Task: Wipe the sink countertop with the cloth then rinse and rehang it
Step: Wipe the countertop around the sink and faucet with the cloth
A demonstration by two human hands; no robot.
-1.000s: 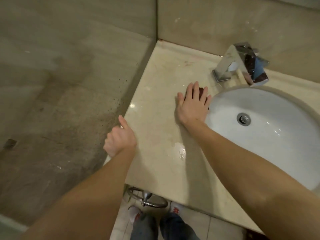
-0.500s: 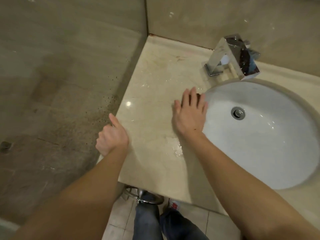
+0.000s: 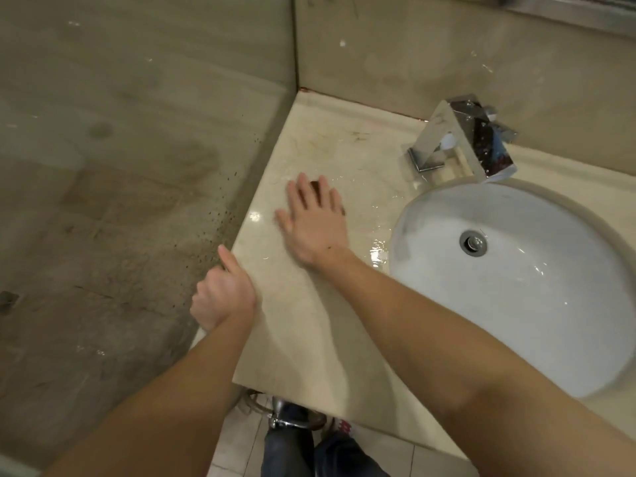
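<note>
My right hand lies flat with straight, spread fingers on the beige marble countertop, left of the basin. It presses a small dark cloth, which shows only between and just beyond the fingers. The hand is slightly blurred. My left hand is at the countertop's left edge near the front corner, with its thumb lying on the edge and its fingers curled down beside it. The round white sink basin sits to the right, and a square chrome faucet stands behind it.
Water streaks and small puddles glisten between my right hand and the basin rim. A spotted glass panel closes off the left side. A chrome ring hangs under the front edge, above my jeans and shoes.
My right hand has slid the cloth left, from the basin rim toward the countertop's left side. My left hand has stayed at the edge.
</note>
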